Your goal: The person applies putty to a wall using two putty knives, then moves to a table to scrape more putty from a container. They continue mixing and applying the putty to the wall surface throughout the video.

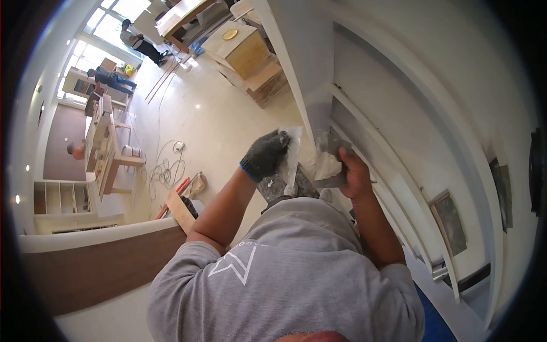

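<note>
White paste-like lump (326, 165) sits at three o'clock from the dark-gloved left hand (263, 157), whose fingers grip a whitish flat blade (293, 149). Bare right hand (356, 175) fingers clasp the grey flat plate (333, 181) beneath, best kept level.

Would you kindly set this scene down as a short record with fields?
Left hand: dark glove, holding a pale flat blade
Right hand: no glove, holding a grey plate
On the plate: white paste
Blade and plate: apart
Right side: white shelving
Floor: coiled cable, wooden box
Background: a person near windows
</note>
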{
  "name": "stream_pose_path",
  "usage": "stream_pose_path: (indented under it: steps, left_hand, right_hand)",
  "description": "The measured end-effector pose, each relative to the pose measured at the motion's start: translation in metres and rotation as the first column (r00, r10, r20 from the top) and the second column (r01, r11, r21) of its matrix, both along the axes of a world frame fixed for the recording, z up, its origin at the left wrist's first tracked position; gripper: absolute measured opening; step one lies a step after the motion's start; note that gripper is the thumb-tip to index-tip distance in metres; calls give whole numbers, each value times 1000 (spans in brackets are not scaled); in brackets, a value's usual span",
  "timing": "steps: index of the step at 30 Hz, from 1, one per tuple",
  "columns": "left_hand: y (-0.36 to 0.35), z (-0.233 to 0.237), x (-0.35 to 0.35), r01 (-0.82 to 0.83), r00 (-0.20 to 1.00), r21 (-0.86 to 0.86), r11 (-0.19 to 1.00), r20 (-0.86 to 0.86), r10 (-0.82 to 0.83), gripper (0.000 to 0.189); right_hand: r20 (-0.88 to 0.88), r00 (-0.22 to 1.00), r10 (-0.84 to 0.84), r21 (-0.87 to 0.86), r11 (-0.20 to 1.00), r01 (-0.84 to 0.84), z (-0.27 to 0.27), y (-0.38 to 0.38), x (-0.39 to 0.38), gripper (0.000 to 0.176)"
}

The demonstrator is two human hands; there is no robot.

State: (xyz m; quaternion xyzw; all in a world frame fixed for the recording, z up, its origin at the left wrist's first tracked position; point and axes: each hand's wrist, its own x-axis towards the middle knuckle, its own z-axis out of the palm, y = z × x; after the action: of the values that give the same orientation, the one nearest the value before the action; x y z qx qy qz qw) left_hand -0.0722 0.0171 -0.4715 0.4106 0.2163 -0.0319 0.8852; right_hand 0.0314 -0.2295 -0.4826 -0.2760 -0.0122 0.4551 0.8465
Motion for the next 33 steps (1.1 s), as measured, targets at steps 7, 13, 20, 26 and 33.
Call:
stream_pose_path:
  steps: [7,13,20,26,33]
  left_hand:
    - [-2,25,-8,63,982,427,902,-187,19,30]
    - [-31,55,-8,169,984,734,657,-167,-67,26]
    - [-27,-7,23,20,1000,998,-67,-20,-2,20]
    - [-35,-77,45,-106,970,984,146,71,231,19]
    - [-17,-98,70,-79,957,968,236,8,290,20]
  right_hand:
    - [277,955,-105,-155,976,152,11,8,10,30]
    - [573,820,17,-310,930,197,-6,7,15,27]
    - [504,852,-144,-222,931,289,13,-54,50,26]
    - [469,830,-303,-170,891,421,34,-95,77,31]
    - [409,853,-324,-97,914,393,36,-96,83,35]
